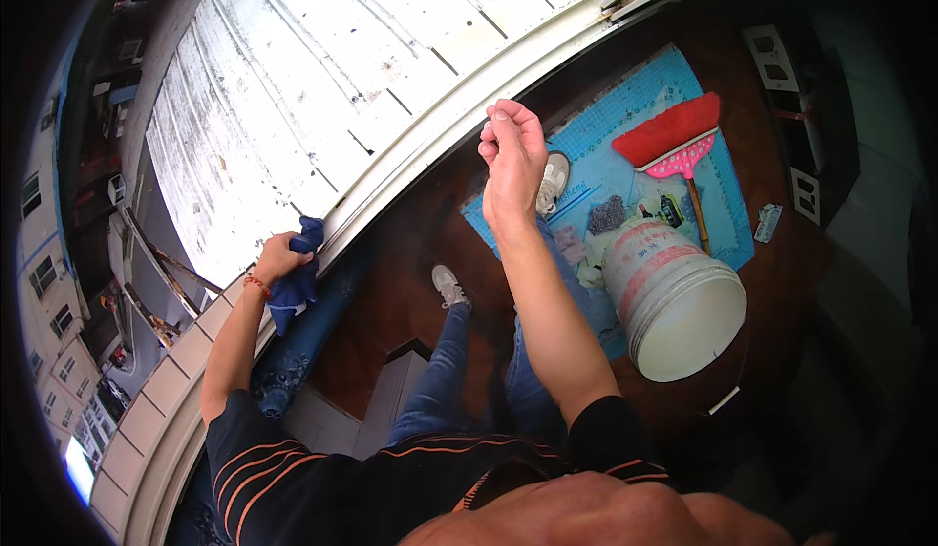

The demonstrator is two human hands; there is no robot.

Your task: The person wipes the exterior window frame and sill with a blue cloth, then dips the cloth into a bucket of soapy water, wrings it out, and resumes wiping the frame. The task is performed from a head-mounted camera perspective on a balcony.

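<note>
My left hand [277, 259], with a beaded bracelet at its wrist, grips a dark blue cloth [289, 299]. The bunched cloth lies over the inner edge of a white window frame [396, 167], and part of it hangs down on the room side. In the middle of the view my right hand [515, 163] is raised near the frame's inner edge. Its fingers are curled in toward the thumb, and nothing shows in them. Whether it touches the frame I cannot tell.
Past the frame lies a stained, ribbed white metal surface [293, 67], with buildings far below at left. On a blue mat [611, 121] at right are a red-headed broom [674, 134], a white bucket [653, 277], a grey scrubber [607, 215] and a dark bottle [670, 211].
</note>
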